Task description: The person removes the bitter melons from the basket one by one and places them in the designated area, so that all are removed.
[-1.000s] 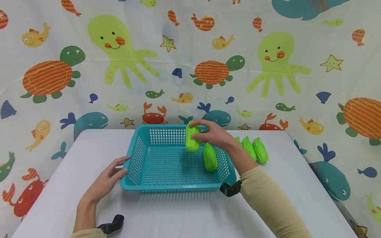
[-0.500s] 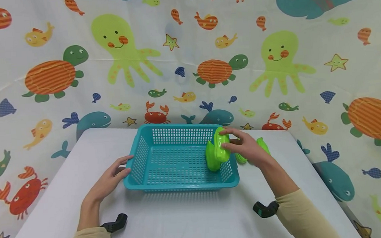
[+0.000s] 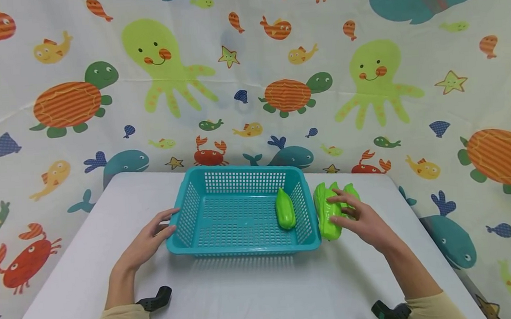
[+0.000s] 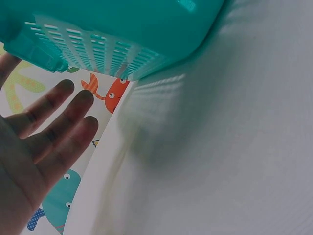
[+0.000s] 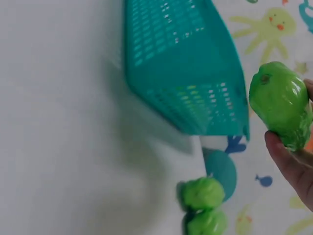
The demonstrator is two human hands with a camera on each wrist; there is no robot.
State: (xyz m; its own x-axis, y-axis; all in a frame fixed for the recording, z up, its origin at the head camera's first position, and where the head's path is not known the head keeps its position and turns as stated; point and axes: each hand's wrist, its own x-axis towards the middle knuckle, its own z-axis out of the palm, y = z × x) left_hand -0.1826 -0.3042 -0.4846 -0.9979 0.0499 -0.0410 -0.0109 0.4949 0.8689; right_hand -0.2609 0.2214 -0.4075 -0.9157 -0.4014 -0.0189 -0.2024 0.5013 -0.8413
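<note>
My right hand [image 3: 367,223] pinches a bright green, ridged, gourd-like vegetable [image 3: 330,221] between thumb and fingers, just outside the right wall of a teal plastic basket [image 3: 239,252]. In the right wrist view, the held gourd [image 5: 279,100] is glossy, with a small brown spot at its end. A similar green gourd [image 3: 285,211] lies inside the basket near its right side. My left hand [image 3: 143,244] has its fingertips at the basket's left rim. Three of its fingers [image 4: 68,147] stretch out loosely below the basket's handle in the left wrist view.
More green gourds [image 3: 351,190] lie on the white table [image 3: 247,298] right of the basket, partly hidden by the right hand and the held gourd. A cloth printed with sea animals [image 3: 214,83] hangs behind the table. Each wrist wears a black device [image 3: 156,299].
My right hand has carried the gourd from over the basket, past its right wall, to the gourds outside on the right. The left hand has stayed at the left rim.
</note>
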